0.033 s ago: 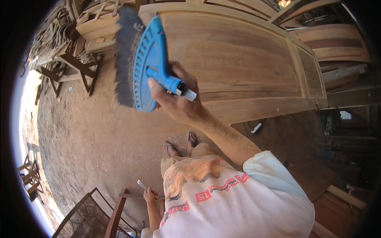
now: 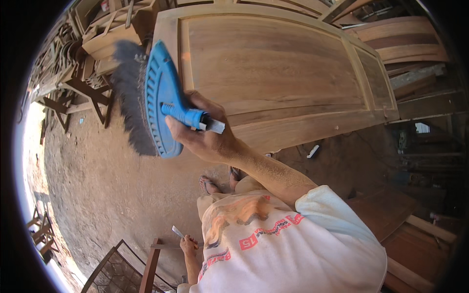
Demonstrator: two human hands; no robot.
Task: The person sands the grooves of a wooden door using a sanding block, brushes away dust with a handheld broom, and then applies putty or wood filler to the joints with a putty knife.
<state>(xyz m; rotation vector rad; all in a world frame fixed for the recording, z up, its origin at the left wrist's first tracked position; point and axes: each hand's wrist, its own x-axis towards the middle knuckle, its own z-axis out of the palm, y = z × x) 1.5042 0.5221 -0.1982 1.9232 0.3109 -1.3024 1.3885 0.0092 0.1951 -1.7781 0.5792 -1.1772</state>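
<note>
My right hand (image 2: 207, 129) is closed around the short handle socket of a blue plastic broom head (image 2: 163, 97). Its dark bristles point left, and a pale broken stub sticks out of the socket. The broom head hangs in the air beside the left end of a wooden door (image 2: 278, 68), which lies flat with its recessed panels facing up. Down at my left side, my left hand (image 2: 187, 244) grips a small tool with a flat pale blade (image 2: 177, 231), like a chisel or scraper; its handle is mostly hidden by the fingers. Sawdust coats my right forearm.
Wood offcuts (image 2: 53, 68) are piled on trestles (image 2: 88, 95) at the far left. Boards (image 2: 395, 41) are stacked behind the door at right. A metal-framed mesh piece (image 2: 110, 273) and a wooden post (image 2: 149, 268) stand near my left arm. A white object (image 2: 313, 151) lies on the floor.
My right hand has swung the broom head left and a little nearer to me, off the door's corner. My left hand stays low at my side with its blade.
</note>
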